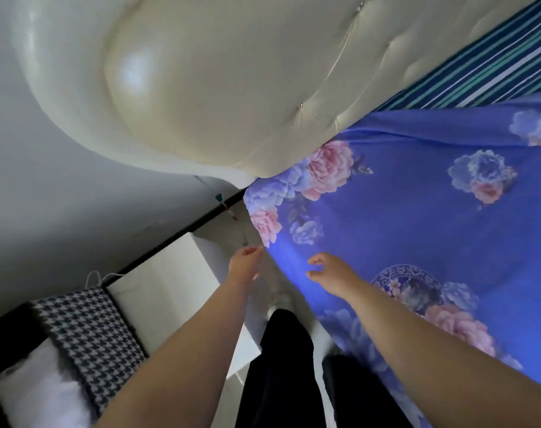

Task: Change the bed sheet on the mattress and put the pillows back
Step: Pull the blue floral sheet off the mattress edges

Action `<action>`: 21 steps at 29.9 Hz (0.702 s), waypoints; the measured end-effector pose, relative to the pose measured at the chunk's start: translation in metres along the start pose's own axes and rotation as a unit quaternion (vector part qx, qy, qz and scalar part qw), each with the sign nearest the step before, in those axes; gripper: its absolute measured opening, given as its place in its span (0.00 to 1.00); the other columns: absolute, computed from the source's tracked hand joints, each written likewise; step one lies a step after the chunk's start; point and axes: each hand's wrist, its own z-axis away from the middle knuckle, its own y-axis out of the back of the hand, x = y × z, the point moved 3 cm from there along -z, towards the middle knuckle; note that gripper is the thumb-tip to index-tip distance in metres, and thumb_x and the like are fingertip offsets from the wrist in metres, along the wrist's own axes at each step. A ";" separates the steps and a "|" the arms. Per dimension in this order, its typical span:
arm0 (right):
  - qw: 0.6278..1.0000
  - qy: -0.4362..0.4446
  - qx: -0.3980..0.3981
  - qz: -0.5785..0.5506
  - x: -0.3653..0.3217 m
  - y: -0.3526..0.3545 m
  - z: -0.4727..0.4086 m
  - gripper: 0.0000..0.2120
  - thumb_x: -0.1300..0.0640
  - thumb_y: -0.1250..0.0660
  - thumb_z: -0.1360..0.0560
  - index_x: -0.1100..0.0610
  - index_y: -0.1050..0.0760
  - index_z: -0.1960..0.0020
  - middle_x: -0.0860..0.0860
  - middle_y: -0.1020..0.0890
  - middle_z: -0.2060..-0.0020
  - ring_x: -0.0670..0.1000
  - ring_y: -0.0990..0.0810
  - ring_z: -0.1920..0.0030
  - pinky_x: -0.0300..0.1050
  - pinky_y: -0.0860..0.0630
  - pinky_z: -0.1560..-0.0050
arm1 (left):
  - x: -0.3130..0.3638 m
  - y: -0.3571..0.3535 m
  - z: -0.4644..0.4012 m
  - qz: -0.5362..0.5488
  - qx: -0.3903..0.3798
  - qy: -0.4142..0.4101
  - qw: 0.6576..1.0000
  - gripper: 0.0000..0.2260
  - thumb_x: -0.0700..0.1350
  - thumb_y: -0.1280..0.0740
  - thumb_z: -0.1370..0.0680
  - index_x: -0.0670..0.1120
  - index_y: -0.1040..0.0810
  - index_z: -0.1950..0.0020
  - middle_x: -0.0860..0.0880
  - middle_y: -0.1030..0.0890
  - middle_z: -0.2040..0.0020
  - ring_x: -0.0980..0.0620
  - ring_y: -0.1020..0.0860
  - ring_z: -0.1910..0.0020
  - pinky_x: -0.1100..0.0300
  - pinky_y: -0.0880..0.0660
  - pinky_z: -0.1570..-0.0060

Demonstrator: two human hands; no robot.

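Observation:
A blue bed sheet with pink and pale flowers lies spread over the mattress, filling the right half of the view. Its corner hangs down the bed's near side by the cream padded headboard. A green and blue striped cloth shows between the headboard and the sheet's far edge. My left hand hovers just left of the hanging sheet edge, fingers apart, holding nothing. My right hand is over the sheet near the bed's edge, fingers curled apart and empty. No pillows on the bed are in view.
A white bedside cabinet stands left of my legs. A houndstooth cloth and a white fluffy item lie at bottom left. A grey wall runs behind. My dark trousers and a white shoe stand on the floor strip.

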 end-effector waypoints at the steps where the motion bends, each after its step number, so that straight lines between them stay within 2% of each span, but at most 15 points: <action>1: 1.000 0.003 0.007 0.015 -0.007 -0.001 -0.018 0.18 0.56 0.32 0.25 0.56 0.27 0.36 0.52 0.25 0.36 0.52 0.26 0.37 0.42 0.32 0.39 | 0.008 0.002 -0.021 -0.024 0.010 -0.007 1.000 0.08 0.45 0.31 0.24 0.43 0.22 0.48 0.49 0.24 0.66 0.57 0.30 0.77 0.67 0.32 0.77; 2: 0.999 0.009 0.022 0.034 -0.015 -0.001 -0.039 0.20 0.55 0.32 0.26 0.55 0.28 0.35 0.51 0.26 0.35 0.53 0.28 0.35 0.43 0.33 0.37 | 0.015 0.003 -0.042 -0.043 0.019 -0.016 0.999 0.11 0.47 0.30 0.25 0.44 0.22 0.47 0.47 0.20 0.60 0.55 0.26 0.71 0.65 0.28 0.72; 3: 0.998 0.017 0.045 0.043 -0.022 -0.001 -0.059 0.20 0.56 0.31 0.27 0.55 0.27 0.36 0.51 0.25 0.36 0.53 0.28 0.34 0.43 0.34 0.37 | 0.020 0.004 -0.065 -0.067 0.024 -0.028 0.997 0.14 0.49 0.29 0.27 0.44 0.23 0.44 0.46 0.18 0.51 0.53 0.23 0.63 0.62 0.24 0.62; 4: 0.997 0.021 0.071 0.037 -0.026 -0.002 -0.079 0.21 0.56 0.31 0.29 0.54 0.28 0.36 0.51 0.24 0.38 0.54 0.28 0.35 0.44 0.34 0.38 | 0.024 0.004 -0.082 -0.093 0.028 -0.034 0.995 0.18 0.50 0.28 0.27 0.44 0.24 0.40 0.46 0.20 0.43 0.50 0.22 0.54 0.58 0.25 0.52; 5: 0.995 0.020 0.092 0.021 -0.030 -0.004 -0.097 0.23 0.57 0.30 0.30 0.55 0.29 0.36 0.52 0.24 0.40 0.56 0.28 0.36 0.44 0.34 0.39 | 0.028 0.003 -0.097 -0.111 0.030 -0.040 0.993 0.22 0.49 0.28 0.26 0.43 0.26 0.35 0.46 0.23 0.37 0.48 0.23 0.46 0.58 0.28 0.47; 7: 0.995 0.006 0.091 -0.028 -0.032 -0.014 -0.127 0.32 0.56 0.30 0.29 0.54 0.38 0.28 0.54 0.27 0.37 0.58 0.28 0.36 0.48 0.32 0.37 | 0.032 -0.002 -0.128 -0.147 0.032 -0.049 0.987 0.28 0.49 0.29 0.25 0.42 0.34 0.28 0.46 0.29 0.31 0.47 0.28 0.35 0.61 0.32 0.44; 9: 0.998 0.000 0.043 -0.055 -0.028 -0.029 -0.150 0.39 0.55 0.31 0.26 0.49 0.51 0.23 0.54 0.37 0.29 0.59 0.33 0.32 0.52 0.32 0.35 | 0.036 -0.008 -0.156 -0.214 0.028 -0.073 0.974 0.35 0.53 0.29 0.26 0.42 0.39 0.25 0.46 0.34 0.27 0.47 0.33 0.30 0.60 0.35 0.35; 11: 1.000 -0.010 0.019 0.016 -0.016 -0.041 -0.166 0.43 0.53 0.31 0.26 0.49 0.58 0.23 0.55 0.52 0.24 0.63 0.49 0.25 0.56 0.41 0.29 | 0.035 -0.016 -0.179 -0.282 0.013 -0.094 0.955 0.40 0.58 0.29 0.28 0.43 0.44 0.24 0.48 0.34 0.28 0.48 0.32 0.30 0.56 0.38 0.30; 12: 0.997 -0.009 0.027 0.071 -0.010 -0.044 -0.172 0.45 0.52 0.31 0.26 0.51 0.60 0.23 0.56 0.54 0.24 0.65 0.55 0.25 0.58 0.47 0.27 | 0.036 -0.023 -0.187 -0.283 -0.008 -0.099 0.954 0.41 0.58 0.29 0.28 0.43 0.45 0.23 0.50 0.32 0.30 0.50 0.30 0.33 0.57 0.37 0.31; 14: 0.991 0.004 0.050 0.128 0.004 -0.050 -0.183 0.45 0.53 0.32 0.26 0.54 0.61 0.23 0.58 0.53 0.24 0.65 0.54 0.25 0.57 0.49 0.27 | 0.049 -0.036 -0.203 -0.225 -0.021 -0.111 0.968 0.39 0.59 0.31 0.26 0.42 0.43 0.24 0.53 0.31 0.34 0.53 0.29 0.37 0.62 0.35 0.36; 16: 0.990 0.014 0.054 0.126 0.017 -0.059 -0.190 0.44 0.55 0.34 0.25 0.57 0.63 0.23 0.57 0.53 0.23 0.59 0.52 0.24 0.53 0.50 0.25 | 0.064 -0.048 -0.218 -0.121 -0.015 -0.081 0.989 0.41 0.69 0.35 0.29 0.46 0.38 0.25 0.51 0.29 0.30 0.51 0.28 0.34 0.58 0.36 0.32; 17: 0.990 0.018 0.057 0.132 0.021 -0.064 -0.192 0.44 0.54 0.35 0.24 0.58 0.64 0.23 0.57 0.55 0.23 0.57 0.53 0.23 0.51 0.52 0.25 | 0.067 -0.052 -0.228 -0.077 -0.007 -0.063 0.995 0.42 0.74 0.37 0.33 0.49 0.34 0.27 0.52 0.27 0.32 0.51 0.26 0.36 0.56 0.34 0.32; 18: 0.989 0.019 0.060 0.138 0.024 -0.068 -0.193 0.43 0.54 0.36 0.24 0.58 0.64 0.23 0.56 0.56 0.23 0.57 0.54 0.23 0.50 0.55 0.24 | 0.068 -0.052 -0.235 -0.055 0.004 -0.060 0.997 0.41 0.75 0.37 0.34 0.49 0.30 0.30 0.52 0.24 0.35 0.53 0.24 0.40 0.57 0.32 0.35; 20: 0.988 0.016 0.073 0.132 0.027 -0.073 -0.195 0.42 0.53 0.37 0.23 0.58 0.64 0.23 0.54 0.58 0.23 0.56 0.55 0.23 0.48 0.55 0.25 | 0.071 -0.053 -0.234 -0.019 0.005 -0.094 0.995 0.33 0.66 0.34 0.29 0.44 0.26 0.34 0.49 0.21 0.39 0.54 0.22 0.45 0.61 0.30 0.39; 21: 0.989 0.012 0.078 0.122 0.028 -0.074 -0.195 0.42 0.52 0.37 0.23 0.57 0.64 0.23 0.53 0.58 0.23 0.55 0.55 0.23 0.48 0.54 0.25 | 0.069 -0.055 -0.232 0.011 -0.032 -0.096 0.995 0.30 0.63 0.33 0.28 0.43 0.25 0.34 0.48 0.20 0.39 0.52 0.21 0.44 0.59 0.28 0.38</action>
